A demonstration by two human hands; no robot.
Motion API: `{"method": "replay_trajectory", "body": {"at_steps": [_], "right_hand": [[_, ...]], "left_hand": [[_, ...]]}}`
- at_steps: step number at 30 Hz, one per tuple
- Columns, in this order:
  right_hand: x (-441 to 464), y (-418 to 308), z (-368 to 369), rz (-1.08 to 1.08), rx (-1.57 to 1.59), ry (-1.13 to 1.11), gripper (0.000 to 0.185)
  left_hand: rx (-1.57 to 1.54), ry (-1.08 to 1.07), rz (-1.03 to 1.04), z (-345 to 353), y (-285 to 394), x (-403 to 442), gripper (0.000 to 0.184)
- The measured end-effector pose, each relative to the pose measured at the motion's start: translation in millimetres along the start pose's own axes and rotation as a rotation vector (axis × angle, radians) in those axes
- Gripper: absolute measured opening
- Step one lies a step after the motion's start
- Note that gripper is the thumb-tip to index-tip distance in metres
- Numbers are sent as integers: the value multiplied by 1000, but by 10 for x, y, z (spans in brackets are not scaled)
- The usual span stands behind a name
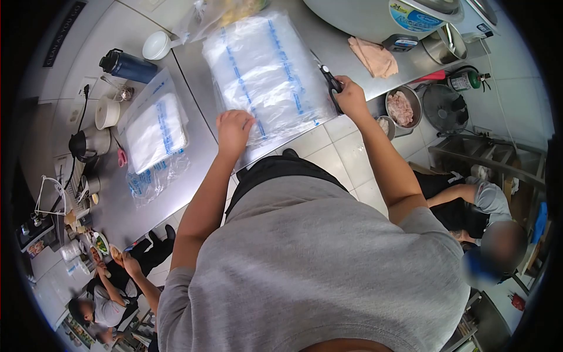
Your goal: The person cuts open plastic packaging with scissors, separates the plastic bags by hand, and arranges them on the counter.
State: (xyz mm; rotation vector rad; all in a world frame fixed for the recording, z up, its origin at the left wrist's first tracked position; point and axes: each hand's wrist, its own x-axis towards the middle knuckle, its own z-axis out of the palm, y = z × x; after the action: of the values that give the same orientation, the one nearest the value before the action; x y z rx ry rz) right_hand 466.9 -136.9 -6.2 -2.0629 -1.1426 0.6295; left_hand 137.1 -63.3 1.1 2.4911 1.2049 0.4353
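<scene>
A large stack of clear plastic bags with blue print [258, 70] lies on the steel counter, inside a clear wrapper. My left hand [234, 132] is closed at the wrapper's near left corner, its fingers curled on the plastic. In my right hand [350, 97] is a pair of black-handled scissors [332, 85], held at the right edge of the stack with the blades pointing away from me. To the left, a smaller stack of plastic bags [155, 135] sits on its own crumpled wrapper.
A peach cloth [374, 57] and a large rice cooker [363, 23] are at the back right. Metal pots of raw meat [400, 108] stand low on the right. A dark blue bottle [130, 66] and white bowl [156, 45] are back left. Other people work at lower left and right.
</scene>
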Motion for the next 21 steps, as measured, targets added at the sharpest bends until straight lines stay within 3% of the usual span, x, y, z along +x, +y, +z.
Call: {"method": "replay_trajectory", "body": {"at_steps": [4, 8, 13, 16, 17, 21], "right_hand": [[93, -103, -38, 79, 165, -78, 47], [126, -116, -166, 83, 40, -61, 53], [142, 144, -152, 8, -115, 32, 58], [70, 35, -247, -5, -58, -17, 56], [76, 120, -204, -115, 20, 45, 54], [-58, -262, -186, -79, 110, 16, 54]], "left_hand": [[-72, 11, -102, 16, -122, 166, 16], [-76, -48, -241, -31, -80, 269, 16], [74, -158, -159, -62, -23, 179, 22], [-42, 71, -74, -150, 129, -89, 33], [-66, 182, -54, -249, 212, -181, 38], [-123, 299, -164, -450, 145, -632, 40]]}}
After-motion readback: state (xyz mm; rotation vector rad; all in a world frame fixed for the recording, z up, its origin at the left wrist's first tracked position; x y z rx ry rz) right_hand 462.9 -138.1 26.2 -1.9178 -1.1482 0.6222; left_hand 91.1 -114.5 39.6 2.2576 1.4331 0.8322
